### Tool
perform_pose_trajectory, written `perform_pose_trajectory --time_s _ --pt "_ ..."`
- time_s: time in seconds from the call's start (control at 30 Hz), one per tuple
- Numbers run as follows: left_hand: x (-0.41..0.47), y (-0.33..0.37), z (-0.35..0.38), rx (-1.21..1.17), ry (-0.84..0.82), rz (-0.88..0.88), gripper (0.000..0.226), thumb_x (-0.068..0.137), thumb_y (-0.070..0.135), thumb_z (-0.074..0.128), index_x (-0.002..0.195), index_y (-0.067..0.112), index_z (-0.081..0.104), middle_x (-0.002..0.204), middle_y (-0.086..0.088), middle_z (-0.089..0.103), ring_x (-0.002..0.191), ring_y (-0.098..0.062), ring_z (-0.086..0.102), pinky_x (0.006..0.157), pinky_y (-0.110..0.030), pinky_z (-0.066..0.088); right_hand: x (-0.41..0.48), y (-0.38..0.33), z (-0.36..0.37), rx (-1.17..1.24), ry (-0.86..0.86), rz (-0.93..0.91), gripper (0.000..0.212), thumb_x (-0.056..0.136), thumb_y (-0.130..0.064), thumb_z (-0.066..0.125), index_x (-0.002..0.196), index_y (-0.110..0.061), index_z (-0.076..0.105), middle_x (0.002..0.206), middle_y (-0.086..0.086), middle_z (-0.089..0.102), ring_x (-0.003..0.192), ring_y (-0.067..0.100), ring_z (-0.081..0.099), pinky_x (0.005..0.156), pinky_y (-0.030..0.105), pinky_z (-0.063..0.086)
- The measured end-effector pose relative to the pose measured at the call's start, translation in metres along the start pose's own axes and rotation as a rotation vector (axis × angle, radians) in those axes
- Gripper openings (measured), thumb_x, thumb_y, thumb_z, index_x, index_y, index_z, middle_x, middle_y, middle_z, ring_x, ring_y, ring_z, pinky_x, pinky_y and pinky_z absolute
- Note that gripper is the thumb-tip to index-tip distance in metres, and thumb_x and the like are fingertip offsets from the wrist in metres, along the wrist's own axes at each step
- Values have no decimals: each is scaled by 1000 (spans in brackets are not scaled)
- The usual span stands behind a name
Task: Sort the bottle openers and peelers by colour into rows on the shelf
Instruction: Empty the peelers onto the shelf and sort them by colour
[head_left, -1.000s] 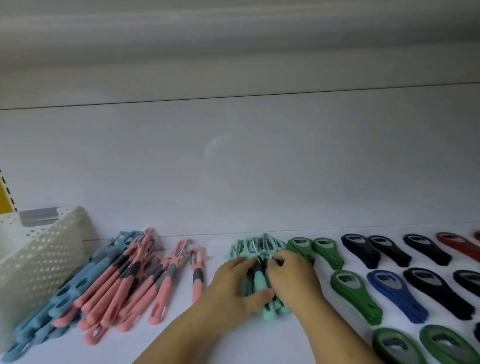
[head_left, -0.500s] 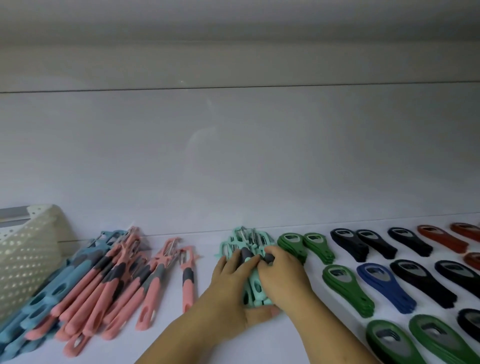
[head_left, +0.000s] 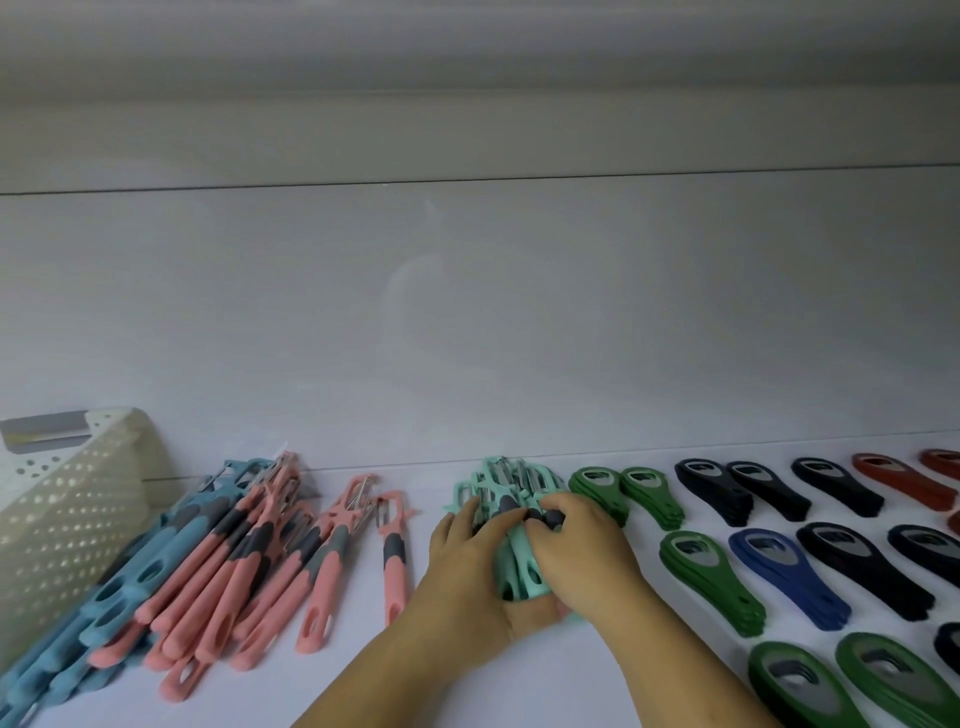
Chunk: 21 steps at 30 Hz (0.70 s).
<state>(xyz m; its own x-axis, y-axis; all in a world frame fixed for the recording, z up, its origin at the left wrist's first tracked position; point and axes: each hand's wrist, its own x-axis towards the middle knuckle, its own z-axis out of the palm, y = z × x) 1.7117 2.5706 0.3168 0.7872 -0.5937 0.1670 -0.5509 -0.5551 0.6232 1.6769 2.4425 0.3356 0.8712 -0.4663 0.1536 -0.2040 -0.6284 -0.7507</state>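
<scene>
Head view: left hand (head_left: 467, 566) and right hand (head_left: 582, 551) curl their fingers round the mint peelers (head_left: 498, 480), mid-shelf (head_left: 363, 675). Pink peelers (head_left: 249, 561) and blue peelers (head_left: 119, 597) are piled to the left against a white basket (head_left: 62, 519). Green bottle openers (head_left: 623, 493) lie just right.
</scene>
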Motion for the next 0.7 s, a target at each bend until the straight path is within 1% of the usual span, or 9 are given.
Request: perform_pose_trajectory --time_s 0.13,0.2,0.33,0.47,0.5,0.57,0.6,0.63,0.7 --pt "-3 0 4 70 -18 -28 103 61 69 69 145 45 14 158 4 6 145 -19 -5 117 -38 11 0 1 -1 6 4 -17 20 90 -27 52 106 -18 60 107 -4 57 94 13 56 79 27 47" --pt "-3 -1 5 65 -35 -4 109 59 73 67 147 42 11 158 7 8 145 -18 -4 118 -38 12 1 1 -1 13 5 -15 23 91 -27 53 111 -19 60 112 -5 56 98 12 54 82 25 45" --pt "-3 -1 2 44 -21 7 104 69 66 68 150 34 10 157 13 7 145 -14 -7 119 -35 8 2 1 -1 23 22 -34 29 92 -28 53 119 -21 58 120 -5 55 104 11 53 87 24 43" --pt "-6 6 0 49 -59 51 129 43 91 54 150 37 4 159 7 -2 144 -16 -21 118 -35 -4 1 -2 -4 39 136 -91 25 92 -24 55 117 -20 61 121 -5 55 104 10 51 85 21 38" --pt "-8 8 -3 66 -82 69 129 43 90 55 149 39 1 160 6 -6 143 -17 -24 117 -36 -6 0 -4 -6 48 169 -122 23 92 -21 55 114 -19 62 120 -5 56 105 10 51 85 20 37" --pt "-14 14 -11 92 -98 93 119 60 72 69 150 38 -1 158 6 -12 142 -16 -27 116 -37 -6 -1 -8 -8 83 228 -182 19 91 -16 56 108 -17 64 114 -5 56 100 9 50 84 21 37" --pt "-18 19 -17 95 -84 112 112 67 61 72 150 34 1 158 8 -9 142 -13 -24 115 -34 -5 -2 -10 -8 103 259 -209 17 91 -14 56 105 -16 64 110 -6 56 98 9 49 82 22 36" --pt "-22 24 -25 101 -49 138 107 71 54 74 151 31 7 158 10 -2 143 -10 -17 113 -28 -3 -4 -12 -9 115 293 -242 15 90 -12 57 102 -16 65 106 -7 55 97 9 50 81 22 36" --pt "-24 28 -40 61 25 118 90 76 44 75 149 27 26 153 12 22 142 -8 14 110 -21 11 -9 -15 -9 115 340 -310 14 89 -8 58 98 -14 66 99 -9 54 94 13 54 77 24 38"
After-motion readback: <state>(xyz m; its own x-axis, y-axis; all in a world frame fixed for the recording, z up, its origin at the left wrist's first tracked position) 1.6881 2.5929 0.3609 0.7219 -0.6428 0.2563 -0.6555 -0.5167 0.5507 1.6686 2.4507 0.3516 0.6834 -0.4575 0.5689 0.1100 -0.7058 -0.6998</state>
